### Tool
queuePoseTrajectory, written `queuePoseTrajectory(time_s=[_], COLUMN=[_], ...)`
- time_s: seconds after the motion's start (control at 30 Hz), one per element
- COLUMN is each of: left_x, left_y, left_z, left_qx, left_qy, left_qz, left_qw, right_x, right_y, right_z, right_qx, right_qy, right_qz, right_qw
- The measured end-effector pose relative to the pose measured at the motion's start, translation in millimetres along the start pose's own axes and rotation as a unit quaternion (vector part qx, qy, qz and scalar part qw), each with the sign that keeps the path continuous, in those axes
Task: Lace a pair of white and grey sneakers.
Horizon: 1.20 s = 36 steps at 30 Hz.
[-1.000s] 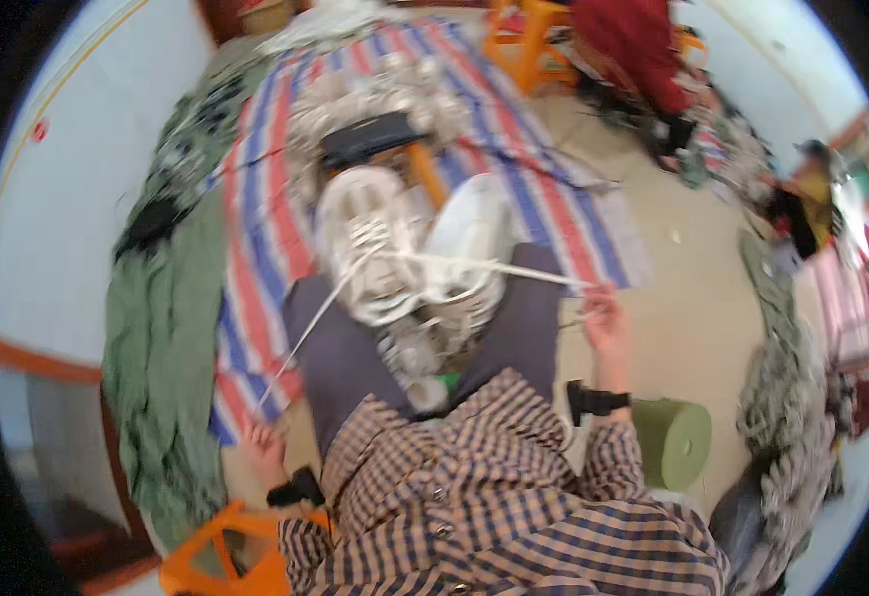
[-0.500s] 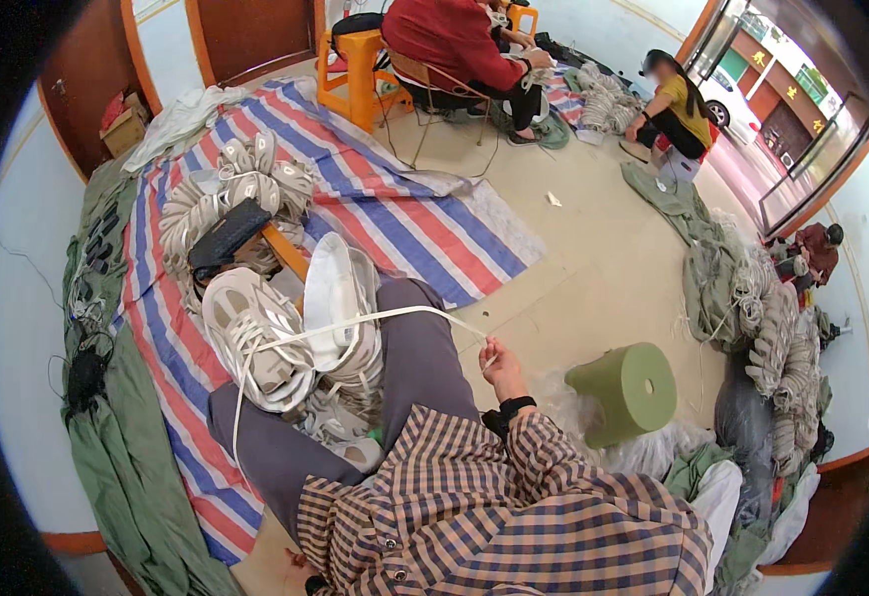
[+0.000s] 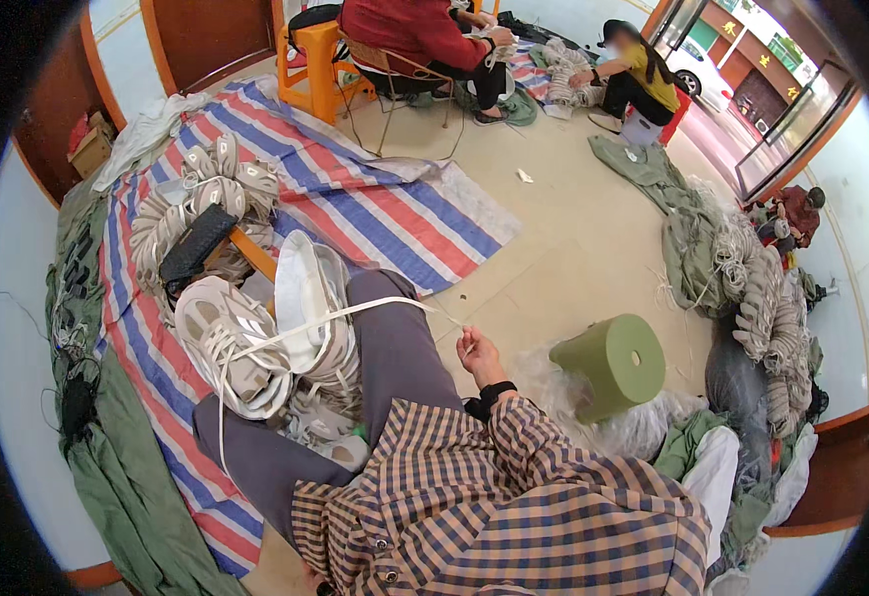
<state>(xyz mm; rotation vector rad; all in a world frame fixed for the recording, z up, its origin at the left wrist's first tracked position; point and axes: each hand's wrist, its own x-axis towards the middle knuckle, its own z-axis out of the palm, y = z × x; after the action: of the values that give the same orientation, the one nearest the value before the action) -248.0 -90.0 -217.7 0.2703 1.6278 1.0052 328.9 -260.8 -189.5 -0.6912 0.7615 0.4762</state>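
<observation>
My right hand [image 3: 478,356] is closed in a pinch on the end of a long cream shoelace [image 3: 355,309]. The lace runs left across my knee and a white upturned shoe [image 3: 307,316] to a beige and white sneaker [image 3: 233,343] by my lap, where it is partly threaded. A loose lace end hangs down from that sneaker over my leg. More shoes [image 3: 323,425] sit between my legs below it. Of my left hand [image 3: 312,577] only a sliver shows at the lower edge, by the shirt cuff; its fingers are hidden.
Bundled sneakers [image 3: 156,233] lie on a striped tarp [image 3: 395,194] in front, beside a black-padded wooden stand [image 3: 199,245]. A green stool [image 3: 608,368] stands at right near clear plastic. More shoe bundles [image 3: 784,328] line the right wall. Other people [image 3: 395,40] sit farther off.
The whole view has shifted, so the scene sits farther left and a little higher or lower in places. My right hand still holds the lace stretched out to the right.
</observation>
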Motion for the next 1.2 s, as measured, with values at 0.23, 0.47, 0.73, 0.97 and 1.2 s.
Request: queuePoseTrajectory(time_s=[0.23, 0.47, 0.73, 0.97, 1.2], left_x=[-20, 4, -100, -148, -153], left_y=[22, 40, 133, 139, 144], left_z=[31, 24, 139, 182, 198], left_qx=[-0.035, 0.013, 0.23, 0.29, 0.309], left_qy=[-0.024, -0.027, -0.227, -0.367, -0.392], left_qz=[-0.028, 0.049, 0.367, 0.388, 0.36], left_qw=[0.999, 0.998, 0.872, 0.794, 0.788], right_x=[2, -95, -156, -160, -180], right_y=[-1, -2, 13, 32, 49], right_z=[31, 127, 158, 157, 170], right_qx=[0.036, -0.029, -0.283, -0.441, -0.617], right_qy=[-0.107, -0.369, -0.458, -0.424, -0.393], right_qz=[0.041, 0.03, -0.083, -0.145, -0.512], right_qw=[0.993, 0.929, 0.839, 0.778, 0.45])
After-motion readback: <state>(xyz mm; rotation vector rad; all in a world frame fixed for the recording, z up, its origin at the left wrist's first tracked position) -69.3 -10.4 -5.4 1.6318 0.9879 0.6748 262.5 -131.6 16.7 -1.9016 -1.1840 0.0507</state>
